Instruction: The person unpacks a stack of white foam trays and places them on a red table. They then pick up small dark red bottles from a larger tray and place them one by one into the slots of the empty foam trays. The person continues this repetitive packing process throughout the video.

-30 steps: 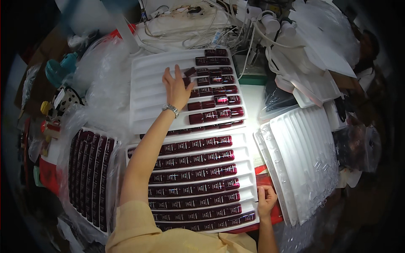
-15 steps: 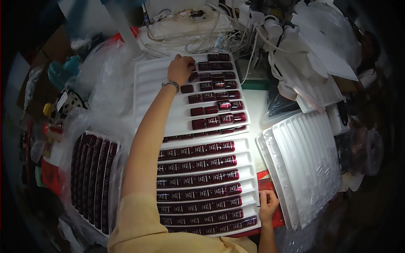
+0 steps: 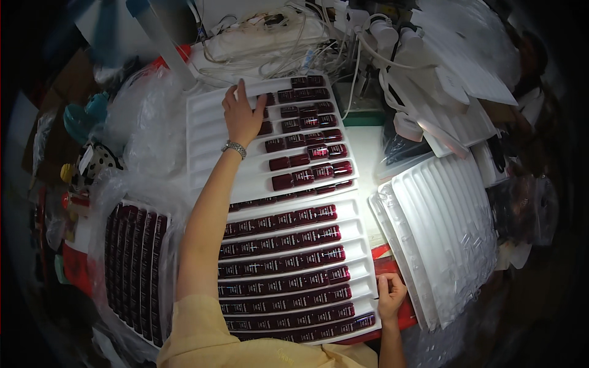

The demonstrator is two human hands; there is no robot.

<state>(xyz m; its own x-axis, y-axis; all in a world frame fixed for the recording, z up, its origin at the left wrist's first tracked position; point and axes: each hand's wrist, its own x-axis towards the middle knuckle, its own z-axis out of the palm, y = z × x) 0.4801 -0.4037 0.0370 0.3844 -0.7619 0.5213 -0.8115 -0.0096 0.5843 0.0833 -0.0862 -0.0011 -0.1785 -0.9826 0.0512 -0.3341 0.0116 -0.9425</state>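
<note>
Since the earlier frame, the left hand (image 3: 243, 118) has uncurled and drawn nearer, fingers wide. From here I see a moulded white lower tray (image 3: 356, 245) and a ridged upper tray (image 3: 208, 144), its left grooves offering bare room. Beside the lower tray's edge, the right hand (image 3: 391, 297) curls; I can't tell if it's holding anything. Glossy dark-red bottles (image 3: 302, 177) line both trays, some by the left thumb.

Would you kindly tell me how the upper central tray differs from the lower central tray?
The upper tray holds short rows of dark red containers, its left part bare; the lower tray holds longer rows. The left hand is over the upper tray; the right hand is beside the lower tray. Both are white and grooved.
</note>
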